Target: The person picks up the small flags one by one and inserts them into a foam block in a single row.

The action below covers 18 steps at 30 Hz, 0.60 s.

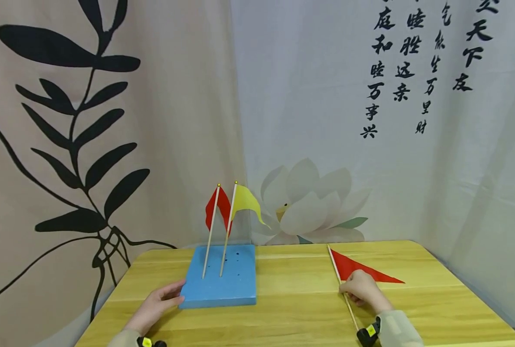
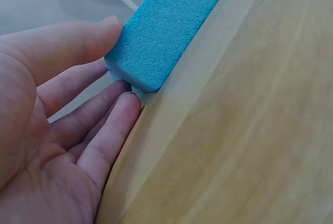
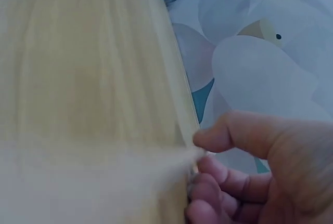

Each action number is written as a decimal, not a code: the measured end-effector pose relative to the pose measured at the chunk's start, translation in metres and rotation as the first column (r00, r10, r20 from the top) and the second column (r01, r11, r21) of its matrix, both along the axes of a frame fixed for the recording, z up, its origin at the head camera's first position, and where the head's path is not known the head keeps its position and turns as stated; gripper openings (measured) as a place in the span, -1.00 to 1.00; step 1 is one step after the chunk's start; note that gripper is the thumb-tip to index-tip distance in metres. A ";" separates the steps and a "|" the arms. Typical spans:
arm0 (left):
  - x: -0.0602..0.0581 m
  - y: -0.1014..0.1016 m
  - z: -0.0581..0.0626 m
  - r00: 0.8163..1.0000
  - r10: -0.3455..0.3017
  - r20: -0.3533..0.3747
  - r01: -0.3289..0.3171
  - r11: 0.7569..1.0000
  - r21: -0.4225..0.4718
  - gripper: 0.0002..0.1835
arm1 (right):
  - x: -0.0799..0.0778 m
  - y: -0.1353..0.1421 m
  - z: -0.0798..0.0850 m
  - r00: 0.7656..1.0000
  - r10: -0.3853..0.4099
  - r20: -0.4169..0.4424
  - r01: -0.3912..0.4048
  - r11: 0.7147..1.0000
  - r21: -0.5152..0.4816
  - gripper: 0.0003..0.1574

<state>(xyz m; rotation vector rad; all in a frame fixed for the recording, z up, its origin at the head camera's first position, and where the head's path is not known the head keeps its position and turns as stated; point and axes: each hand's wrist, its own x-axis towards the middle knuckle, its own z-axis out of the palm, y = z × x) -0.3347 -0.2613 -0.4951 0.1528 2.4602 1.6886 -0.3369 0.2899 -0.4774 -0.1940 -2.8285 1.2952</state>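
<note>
while the left hand (image 1: pixel 155 306) rests against the near left corner of the blue block (image 1: pixel 235 291), the right hand (image 1: pixel 363 289) pinches the red flag (image 1: pixel 348 265) by its pole. the left fingers are loosely extended and slightly parted – in the left wrist view the thumb touches the block's upper edge and the other fingertips lie at its left end, low by the tabletop (image 1: pixel 296 284). the right fingers are drawn in narrow around the pole, thumb against forefinger, with the rest curled underneath. the red flag is on the right part of the tabletop, well apart from the block; its pole slants toward the person, the far tip near the back edge and the near end by the black wrist camera (image 1: pixel 367 335), and its cloth points right, partly behind the hand. whether the pole touches the wood cannot be told. the block is left of centre, with a second red flag (image 1: pixel 224 205) and a yellow flag (image 1: pixel 245 200) stuck in it side by side, their poles leaning right at the top; a few small holes (image 1: pixel 238 260) show just right of the yellow flag's pole. behind hangs a pale curtain (image 1: pixel 188 120) – printed with a dark plant (image 1: pixel 101 127), a lotus (image 1: pixel 302 202) and black writing (image 1: pixel 374 91).
</note>
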 end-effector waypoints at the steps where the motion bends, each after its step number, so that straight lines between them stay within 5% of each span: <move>1: 0.000 0.000 0.000 1.000 0.006 0.000 -0.006 1.000 -0.007 -0.28 | 0.000 0.000 0.000 1.000 -0.009 -0.003 0.009 1.000 -0.007 -0.51; 8: 0.000 0.000 -0.001 1.000 -0.002 -0.007 0.002 1.000 0.009 -0.29 | 0.001 0.005 0.002 0.995 0.087 0.048 -0.072 0.964 -0.257 -0.69; 12: 0.000 -0.001 -0.002 1.000 -0.001 -0.020 0.001 1.000 0.013 -0.29 | 0.000 0.007 0.002 0.988 0.127 0.090 -0.096 0.953 -0.287 -0.86; 18: 0.000 -0.001 -0.002 1.000 -0.003 -0.018 0.003 1.000 0.013 -0.28 | -0.003 0.006 0.002 0.961 0.233 0.149 -0.155 0.900 -0.407 -0.63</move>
